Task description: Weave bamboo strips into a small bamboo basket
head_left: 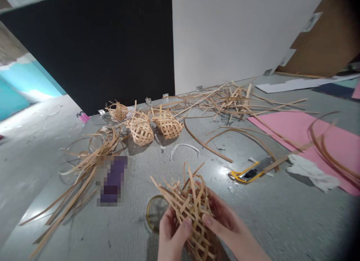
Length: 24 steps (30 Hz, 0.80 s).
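Note:
A partly woven basket (194,204) of pale brown strips is held low in the middle of the view, loose strip ends sticking up from its far side. My left hand (174,231) grips its left side, thumb on the weave. On the right side my right hand (225,219) closes round it, with the thumb on top and the other fingers partly hidden behind the strips. Just left of the basket lies a yellow tape roll or ring (150,212), partly covered by my left hand.
Woven baskets (140,129) stand before a black panel (112,47). Loose strips (95,159) lie at left and more strips (225,99) at the back. A yellow-edged cutter (253,171), crumpled white tissue (312,173) and pink sheet (332,141) lie right. A blurred-out purple item (114,180) lies left.

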Motion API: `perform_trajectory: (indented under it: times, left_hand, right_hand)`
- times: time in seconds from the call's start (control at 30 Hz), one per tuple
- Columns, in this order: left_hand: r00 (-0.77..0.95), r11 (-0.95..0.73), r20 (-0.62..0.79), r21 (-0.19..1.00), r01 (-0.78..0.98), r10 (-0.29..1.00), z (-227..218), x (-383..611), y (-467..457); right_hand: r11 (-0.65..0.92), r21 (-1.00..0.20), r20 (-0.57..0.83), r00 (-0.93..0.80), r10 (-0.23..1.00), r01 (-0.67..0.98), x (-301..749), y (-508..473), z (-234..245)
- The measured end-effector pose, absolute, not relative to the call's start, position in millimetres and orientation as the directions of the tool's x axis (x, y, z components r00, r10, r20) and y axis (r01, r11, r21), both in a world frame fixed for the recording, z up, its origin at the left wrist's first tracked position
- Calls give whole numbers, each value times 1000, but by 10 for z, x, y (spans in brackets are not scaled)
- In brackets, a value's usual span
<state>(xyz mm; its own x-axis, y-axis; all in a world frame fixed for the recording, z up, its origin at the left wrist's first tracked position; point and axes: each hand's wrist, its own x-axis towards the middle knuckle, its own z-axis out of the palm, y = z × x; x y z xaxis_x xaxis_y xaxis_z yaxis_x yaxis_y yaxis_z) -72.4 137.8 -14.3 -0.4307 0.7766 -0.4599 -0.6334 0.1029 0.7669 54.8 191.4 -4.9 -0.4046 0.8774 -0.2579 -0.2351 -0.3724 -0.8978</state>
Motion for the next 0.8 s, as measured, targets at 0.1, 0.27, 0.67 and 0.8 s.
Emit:
perform_trajectory:
  times: [0.1, 0.27, 0.67, 0.8]
  left_hand:
    - [-468, 98, -407, 826, -554, 784, -173, -711, 1380]
    - [-544, 118, -388, 877, -465, 744, -304, -704, 1353]
    - [-479, 77, -280, 914, -399, 832, -376, -903, 1412]
    - [-516, 36, -249, 921, -387, 819, -471, -1115, 1350]
  right_hand:
    - [-365, -889, -248, -378, 892, -278, 542, 1923, -56]
    - [-349, -900, -267, -303, 915, -261, 553, 1966, -1]
    - [-258, -954, -288, -222, 932, 151, 844, 2699, -24]
    - [-181, -921, -278, -257, 925, 344, 857, 3026, -47]
